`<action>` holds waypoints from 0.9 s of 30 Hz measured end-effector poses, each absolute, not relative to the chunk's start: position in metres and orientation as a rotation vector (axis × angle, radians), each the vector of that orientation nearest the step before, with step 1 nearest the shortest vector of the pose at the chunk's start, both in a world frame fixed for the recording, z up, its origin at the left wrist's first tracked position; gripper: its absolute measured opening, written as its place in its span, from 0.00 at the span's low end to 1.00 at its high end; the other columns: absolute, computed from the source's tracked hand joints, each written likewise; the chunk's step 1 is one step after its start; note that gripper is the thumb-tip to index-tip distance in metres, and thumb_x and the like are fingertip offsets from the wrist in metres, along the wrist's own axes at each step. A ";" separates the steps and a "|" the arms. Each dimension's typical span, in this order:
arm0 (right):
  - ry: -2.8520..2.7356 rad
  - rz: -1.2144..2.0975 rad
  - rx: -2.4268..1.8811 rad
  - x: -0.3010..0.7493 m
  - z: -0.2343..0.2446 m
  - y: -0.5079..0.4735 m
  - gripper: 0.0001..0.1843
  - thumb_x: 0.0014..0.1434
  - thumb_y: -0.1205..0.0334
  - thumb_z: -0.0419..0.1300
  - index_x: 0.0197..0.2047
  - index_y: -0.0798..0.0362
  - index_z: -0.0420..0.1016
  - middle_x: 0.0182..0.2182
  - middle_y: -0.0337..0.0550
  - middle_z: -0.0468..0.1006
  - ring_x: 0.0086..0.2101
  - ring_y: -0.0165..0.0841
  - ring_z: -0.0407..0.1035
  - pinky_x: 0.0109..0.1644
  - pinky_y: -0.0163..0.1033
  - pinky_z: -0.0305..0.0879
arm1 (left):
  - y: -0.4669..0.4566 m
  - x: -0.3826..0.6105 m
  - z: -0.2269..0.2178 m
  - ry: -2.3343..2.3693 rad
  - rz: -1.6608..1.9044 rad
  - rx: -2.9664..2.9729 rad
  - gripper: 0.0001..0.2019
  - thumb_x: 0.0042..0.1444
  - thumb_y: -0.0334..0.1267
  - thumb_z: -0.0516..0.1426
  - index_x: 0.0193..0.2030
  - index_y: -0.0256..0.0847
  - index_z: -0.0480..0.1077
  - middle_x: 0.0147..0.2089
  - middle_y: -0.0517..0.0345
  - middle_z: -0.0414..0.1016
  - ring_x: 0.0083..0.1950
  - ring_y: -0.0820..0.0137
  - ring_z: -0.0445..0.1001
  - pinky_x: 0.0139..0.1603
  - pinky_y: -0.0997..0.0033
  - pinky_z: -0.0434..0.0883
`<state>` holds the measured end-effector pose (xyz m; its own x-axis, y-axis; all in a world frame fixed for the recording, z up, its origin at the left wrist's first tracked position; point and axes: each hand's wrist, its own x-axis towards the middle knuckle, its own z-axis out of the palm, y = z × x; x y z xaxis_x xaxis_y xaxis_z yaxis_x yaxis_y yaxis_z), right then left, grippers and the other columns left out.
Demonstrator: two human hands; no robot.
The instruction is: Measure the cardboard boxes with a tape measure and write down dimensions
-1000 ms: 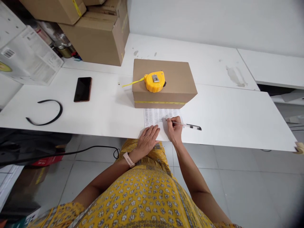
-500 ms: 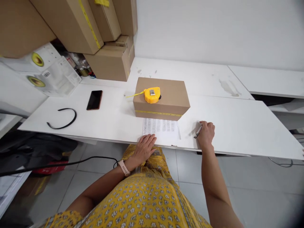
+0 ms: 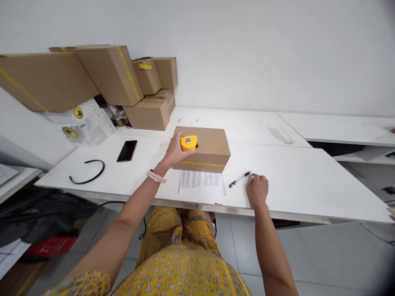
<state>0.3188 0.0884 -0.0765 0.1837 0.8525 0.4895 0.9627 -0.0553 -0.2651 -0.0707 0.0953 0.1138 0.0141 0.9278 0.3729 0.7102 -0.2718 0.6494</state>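
A yellow tape measure (image 3: 189, 143) is on top of the closed cardboard box (image 3: 211, 142), with a short bit of its blade showing at the left. My left hand (image 3: 174, 153) is closed around the left side of its case, thumb along the front. On the white table (image 3: 293, 176), my right hand (image 3: 257, 191) rests with loosely bent fingers and nothing visible in them. Just left of its fingertips lies a pen (image 3: 240, 179), out of the grip. A printed sheet (image 3: 202, 183) with rows of figures lies in front of the box.
A phone (image 3: 127, 151) and a black headband-like curved band (image 3: 89, 172) lie on the left. Stacked cardboard boxes (image 3: 108, 78) stand at the back left beside a white carton with avocado pictures (image 3: 89, 125). Part of another person's hand (image 3: 391, 212) shows at the right edge.
My left hand has moved from the table's front edge up to the tape measure and taken hold of it. My right hand has let go of the pen. The view has tilted upward.
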 end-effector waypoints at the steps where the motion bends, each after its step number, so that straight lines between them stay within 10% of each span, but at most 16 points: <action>1: -1.696 -0.276 -1.933 0.319 -0.077 0.088 0.19 0.62 0.72 0.49 0.50 0.63 0.78 0.39 0.59 0.74 0.42 0.46 0.64 0.48 0.47 0.61 | 0.101 -0.069 0.115 1.695 1.053 1.992 0.43 0.49 0.49 0.68 0.69 0.42 0.59 0.68 0.41 0.66 0.69 0.49 0.65 0.67 0.48 0.65; 12: -1.306 -0.243 -1.524 0.290 -0.024 0.071 0.18 0.67 0.59 0.49 0.49 0.56 0.77 0.41 0.58 0.76 0.46 0.46 0.69 0.53 0.52 0.65 | 0.104 -0.072 0.136 1.179 1.116 1.542 0.29 0.57 0.62 0.59 0.52 0.37 0.75 0.51 0.46 0.81 0.51 0.57 0.77 0.48 0.63 0.72; 20: -1.286 1.236 -0.964 0.171 0.141 0.085 0.25 0.59 0.37 0.64 0.44 0.52 0.80 0.37 0.47 0.81 0.37 0.33 0.74 0.42 0.38 0.73 | 0.107 -0.054 0.178 0.941 1.053 1.571 0.23 0.60 0.59 0.59 0.46 0.40 0.73 0.47 0.49 0.78 0.46 0.63 0.75 0.33 0.71 0.69; 27: -1.145 1.385 -0.925 0.171 0.159 0.120 0.28 0.35 0.44 0.81 0.25 0.52 0.72 0.22 0.35 0.72 0.25 0.24 0.63 0.28 0.31 0.63 | 0.121 -0.064 0.196 0.984 0.948 1.597 0.23 0.58 0.58 0.60 0.45 0.39 0.75 0.45 0.49 0.77 0.37 0.68 0.72 0.27 0.72 0.65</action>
